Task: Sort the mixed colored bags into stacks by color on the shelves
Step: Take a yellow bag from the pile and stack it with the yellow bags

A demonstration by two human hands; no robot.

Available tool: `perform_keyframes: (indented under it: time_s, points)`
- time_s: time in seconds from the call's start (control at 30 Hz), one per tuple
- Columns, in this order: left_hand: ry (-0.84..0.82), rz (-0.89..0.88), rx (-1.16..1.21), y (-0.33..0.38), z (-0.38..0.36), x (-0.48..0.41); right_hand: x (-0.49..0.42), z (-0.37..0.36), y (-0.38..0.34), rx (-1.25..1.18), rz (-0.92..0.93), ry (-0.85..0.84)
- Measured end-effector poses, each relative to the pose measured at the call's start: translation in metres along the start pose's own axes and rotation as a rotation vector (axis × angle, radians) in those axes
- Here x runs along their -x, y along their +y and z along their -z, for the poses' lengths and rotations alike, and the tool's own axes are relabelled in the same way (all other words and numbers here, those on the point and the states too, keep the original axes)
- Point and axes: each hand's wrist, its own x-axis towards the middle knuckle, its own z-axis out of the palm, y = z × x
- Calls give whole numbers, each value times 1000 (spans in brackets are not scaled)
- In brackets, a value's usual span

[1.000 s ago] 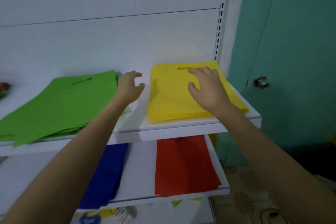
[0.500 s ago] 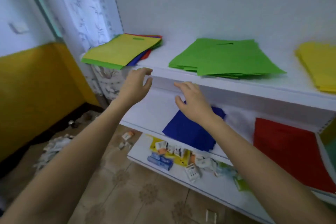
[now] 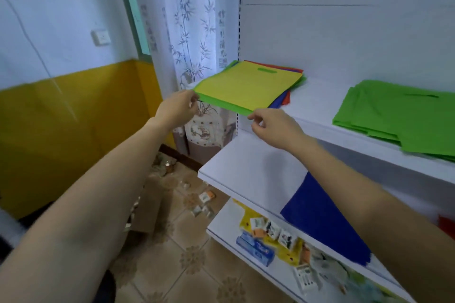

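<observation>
The mixed pile lay on the top shelf, directly ahead of both hands, with its near edge jutting out past the shelf's front. It showed four colours: one yellow bag with a cut-out handle on top, one green bag peeking out under it along the near edge, and slivers of blue and red at the corner closest to the right hand; how many bags lay deeper could not be told. The left hand had its fingers curled at the pile's near left corner, thumb and fingertips pinching it. The right hand met the near right corner with thumb and forefinger drawn close together and the other fingers loosely bent; whether it gripped the edge or only touched it could not be told. To the right of the right hand, on the same shelf and well apart from the pile, sat one green stack of several bags. Below the right forearm, one blue bag lay on the middle shelf, and one red bag showed only as a sliver further right. Under that, a third shelf carried a jumble of small cartons, too mixed to count.
</observation>
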Motion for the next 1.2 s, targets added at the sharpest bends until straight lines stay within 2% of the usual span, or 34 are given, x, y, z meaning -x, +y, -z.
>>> perform_keyframes:
  time_s: [0.17,0.3,0.5,0.67,0.8,0.9,1.03,1.2]
  points:
    - [10,-65,80,-25,-6,-73,-82,6,17,-8,-57,145]
    - [-53,-125,55,-49,-17,-127,-131,-2,33,2,-181,170]
    - [-107,-167,163,-65,-43,-200,-163,-27,52,38,-441,178]
    - [-142,-267,339,-54,-73,-255,-165,-35,56,48,-660,256]
    - [-271,-376,346,-45,-93,-286,-158,-44,45,13,-825,256]
    - [-407,-405,317,-46,-106,-301,-152,-43,43,1,-901,251]
    - [-480,-411,359,-49,-111,-309,-138,-45,39,-167,-958,288]
    - [-600,-438,311,-45,-110,-317,-131,-44,25,-129,-988,375]
